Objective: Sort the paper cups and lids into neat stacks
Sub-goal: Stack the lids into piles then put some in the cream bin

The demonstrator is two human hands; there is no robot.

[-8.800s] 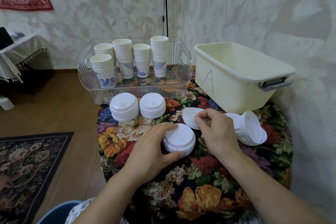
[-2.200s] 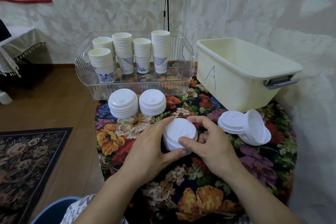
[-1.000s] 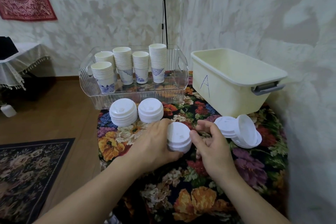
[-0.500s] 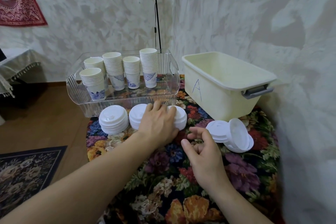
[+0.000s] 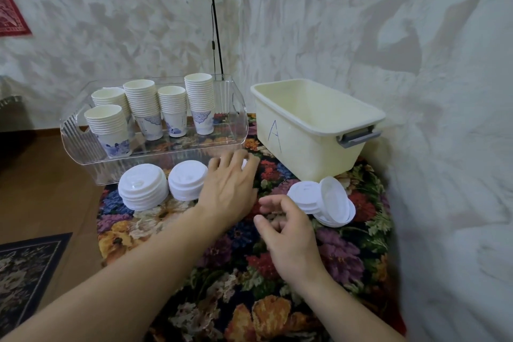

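My left hand (image 5: 230, 186) lies over a short stack of white lids (image 5: 244, 164), fingers curled around it, so only a white sliver shows at the fingertips. This stack sits just right of two other lid stacks (image 5: 143, 186) (image 5: 188, 179), in front of the clear tray (image 5: 83, 153). The tray holds several stacks of paper cups (image 5: 144, 103). My right hand (image 5: 286, 230) hovers loosely curled and holds nothing. It is just left of a loose heap of lids (image 5: 327, 203), one of which stands tilted on edge.
A cream plastic bin marked "A" (image 5: 305, 141) stands at the back right, close to the wall. Everything rests on a floral tablecloth (image 5: 249, 286). Wooden floor and a dark rug (image 5: 25, 264) lie to the left, below the table edge.
My left hand has carried the lid stack from the table's middle to the back, beside the two other stacks. My right hand let go of it and stayed near the loose lids.
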